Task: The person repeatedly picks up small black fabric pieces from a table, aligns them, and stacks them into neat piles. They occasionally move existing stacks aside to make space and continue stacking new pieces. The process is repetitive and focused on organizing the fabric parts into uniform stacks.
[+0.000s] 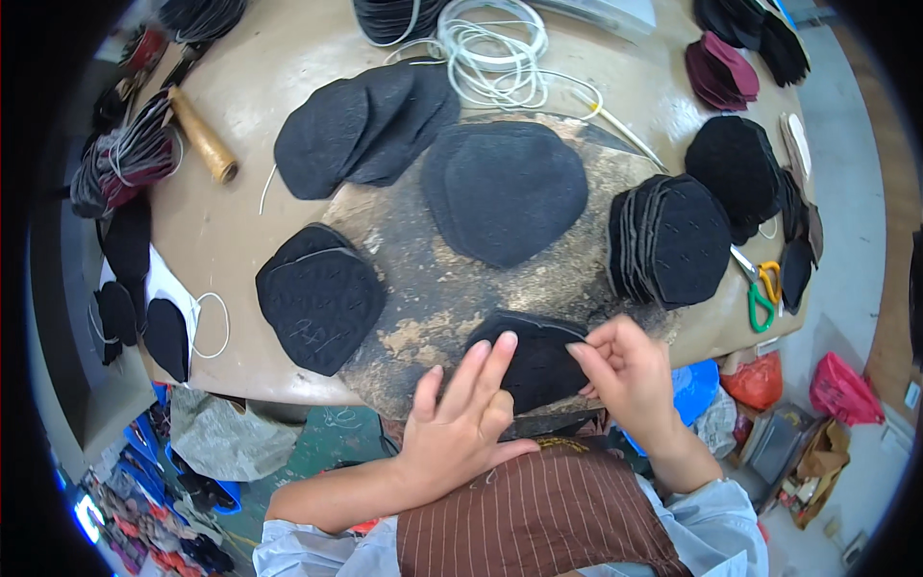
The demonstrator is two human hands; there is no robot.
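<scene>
A dark, rounded fabric piece [543, 361] lies at the near edge of the worn round board, close to my body. My left hand [457, 423] rests over its left side with the fingers stretched out. At its right edge my right hand [630, 375] is closed, thumb and fingertips pinched on the rim; any finer thing between them is too small to make out. Left of my hands sits a black stitched stack [320, 298]. Beyond them is a pile of plain black pieces [505, 190]. A thick black stack [670, 240] stands to the right.
Fanned black pieces [368, 125] and a coil of white cord [495, 60] lie farther back. A wooden handle [202, 135] is at the left. Scissors with green and orange handles [760, 291] lie near the right table edge. Bags, including a red one [753, 378], sit below.
</scene>
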